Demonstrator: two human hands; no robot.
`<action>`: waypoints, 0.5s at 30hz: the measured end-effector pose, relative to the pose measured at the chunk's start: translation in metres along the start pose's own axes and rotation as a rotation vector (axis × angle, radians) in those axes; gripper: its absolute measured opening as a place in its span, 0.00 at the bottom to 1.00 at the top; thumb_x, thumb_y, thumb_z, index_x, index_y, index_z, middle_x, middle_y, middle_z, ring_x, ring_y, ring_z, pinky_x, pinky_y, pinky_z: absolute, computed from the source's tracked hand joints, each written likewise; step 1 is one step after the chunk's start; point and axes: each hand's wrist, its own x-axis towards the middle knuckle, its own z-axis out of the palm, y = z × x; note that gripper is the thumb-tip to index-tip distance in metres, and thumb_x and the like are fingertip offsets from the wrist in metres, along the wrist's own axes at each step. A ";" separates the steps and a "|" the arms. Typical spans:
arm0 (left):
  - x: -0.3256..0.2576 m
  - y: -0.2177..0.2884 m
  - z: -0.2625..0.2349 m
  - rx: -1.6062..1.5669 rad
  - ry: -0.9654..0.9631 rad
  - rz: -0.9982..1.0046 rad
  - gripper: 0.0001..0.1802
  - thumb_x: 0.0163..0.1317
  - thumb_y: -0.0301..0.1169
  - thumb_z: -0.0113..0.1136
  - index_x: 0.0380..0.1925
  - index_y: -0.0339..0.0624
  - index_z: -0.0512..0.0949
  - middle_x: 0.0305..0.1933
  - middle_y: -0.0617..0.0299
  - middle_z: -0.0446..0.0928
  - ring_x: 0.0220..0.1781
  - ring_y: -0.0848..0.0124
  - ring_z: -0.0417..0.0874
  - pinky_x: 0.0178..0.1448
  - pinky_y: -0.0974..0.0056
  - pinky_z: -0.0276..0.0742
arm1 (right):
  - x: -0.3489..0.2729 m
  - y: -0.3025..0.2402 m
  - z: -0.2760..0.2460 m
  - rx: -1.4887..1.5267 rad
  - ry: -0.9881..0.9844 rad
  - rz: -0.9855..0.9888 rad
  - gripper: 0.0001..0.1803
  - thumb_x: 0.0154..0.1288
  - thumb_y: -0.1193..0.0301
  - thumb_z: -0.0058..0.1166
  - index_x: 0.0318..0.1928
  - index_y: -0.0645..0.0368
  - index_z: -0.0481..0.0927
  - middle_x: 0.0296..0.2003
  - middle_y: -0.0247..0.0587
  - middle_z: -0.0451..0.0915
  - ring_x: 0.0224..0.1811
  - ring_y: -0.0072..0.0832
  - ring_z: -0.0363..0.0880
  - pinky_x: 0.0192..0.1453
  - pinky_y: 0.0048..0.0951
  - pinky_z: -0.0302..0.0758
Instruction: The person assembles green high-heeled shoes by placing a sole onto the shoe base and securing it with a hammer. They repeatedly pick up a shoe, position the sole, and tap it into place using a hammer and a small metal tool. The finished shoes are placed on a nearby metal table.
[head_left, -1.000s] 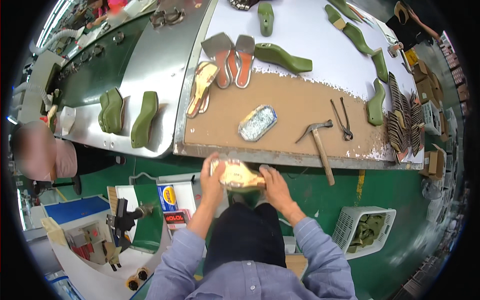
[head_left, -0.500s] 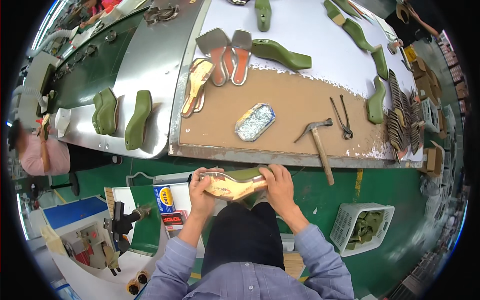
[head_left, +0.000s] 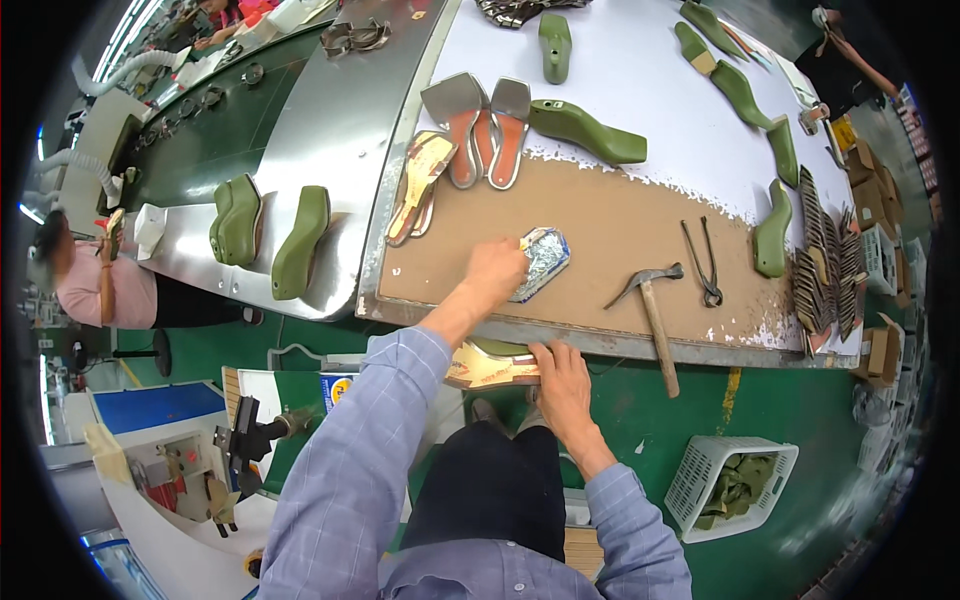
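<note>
My right hand (head_left: 563,385) grips the end of a green shoe last (head_left: 497,346) just off the table's front edge. A pale yellow and brown insole (head_left: 492,370) lies against the side of the last that faces me. Stretched forward over the table, my left hand (head_left: 497,268) is at the left side of a shallow silvery dish (head_left: 546,262) with a blue-edged rim. Its fingers are bent together at the dish; whatever they pinch is hidden. To the right lie a wooden-handled hammer (head_left: 655,330) and a pair of pincers (head_left: 704,262).
Insoles (head_left: 420,185) and grey-and-orange sole pieces (head_left: 507,135) lie behind the dish. More green lasts (head_left: 590,132) are spread over the worktable. Striped pieces (head_left: 818,260) are heaped at its right edge. A white crate (head_left: 733,488) stands on the floor; a co-worker (head_left: 100,270) is at far left.
My left hand has let go of the last and reached forward to the silvery dish. The right hand keeps the last near the table edge. The view has shifted slightly.
</note>
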 end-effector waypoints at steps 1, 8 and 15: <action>0.000 -0.002 0.003 0.005 0.027 0.037 0.08 0.57 0.35 0.68 0.35 0.47 0.88 0.42 0.55 0.83 0.48 0.55 0.84 0.52 0.51 0.79 | 0.000 0.000 0.001 0.002 0.010 0.005 0.37 0.46 0.87 0.59 0.61 0.56 0.72 0.53 0.49 0.73 0.56 0.49 0.72 0.60 0.47 0.73; -0.009 0.002 -0.001 -0.282 0.086 -0.055 0.07 0.62 0.31 0.65 0.38 0.43 0.85 0.38 0.51 0.83 0.42 0.49 0.84 0.48 0.50 0.79 | -0.002 0.003 0.005 0.018 0.039 0.003 0.36 0.46 0.86 0.59 0.61 0.57 0.72 0.50 0.48 0.73 0.54 0.48 0.72 0.57 0.48 0.71; -0.011 0.009 -0.005 -0.437 0.127 -0.083 0.08 0.66 0.30 0.62 0.40 0.38 0.82 0.35 0.46 0.84 0.39 0.48 0.85 0.44 0.52 0.80 | -0.002 0.001 0.002 -0.008 0.044 -0.009 0.35 0.47 0.86 0.58 0.60 0.57 0.72 0.50 0.47 0.72 0.54 0.47 0.72 0.57 0.47 0.71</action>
